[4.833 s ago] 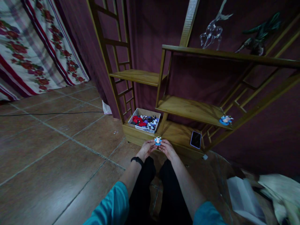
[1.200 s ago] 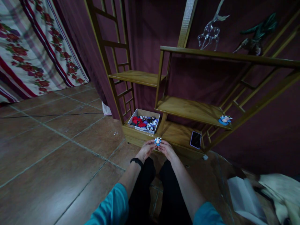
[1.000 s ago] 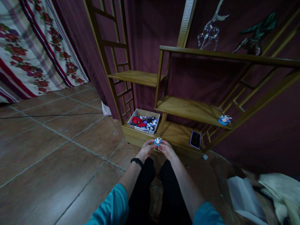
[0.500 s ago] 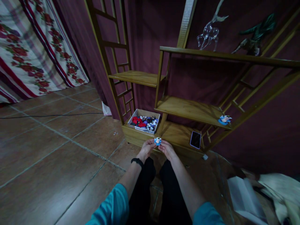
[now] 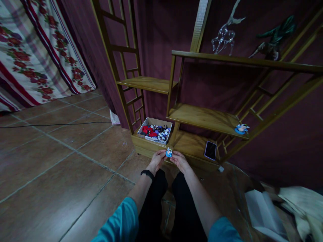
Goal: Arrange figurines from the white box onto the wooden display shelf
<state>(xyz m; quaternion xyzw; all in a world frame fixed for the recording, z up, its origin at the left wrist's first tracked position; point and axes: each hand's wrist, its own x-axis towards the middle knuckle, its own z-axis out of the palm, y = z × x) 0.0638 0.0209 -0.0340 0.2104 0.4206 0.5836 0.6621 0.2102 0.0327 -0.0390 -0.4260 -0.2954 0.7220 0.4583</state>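
Between my two hands is a small blue-and-white figurine (image 5: pixel 169 153), held in front of the low shelf. My left hand (image 5: pixel 157 160) pinches its left side with the fingertips, and a dark band circles that wrist. My right hand (image 5: pixel 179 160) grips the opposite side, fingers closed on it. A similar blue-based figurine (image 5: pixel 241 129) stands at the right front end of the middle shelf. Just beyond my left hand, a shallow cardboard box (image 5: pixel 155 140) holds many small figures and some red pieces.
The wooden display shelf (image 5: pixel 204 117) spans the view ahead. A phone or tablet (image 5: pixel 210 150) lies on its bottom board. Up top stand a clear deer ornament (image 5: pixel 224 38) and a dark green figure (image 5: pixel 274 42). A white box (image 5: pixel 264 211) sits on the floor at right.
The figurine has turned a little between my fingers and shows a different side. My hands stay in nearly the same place.
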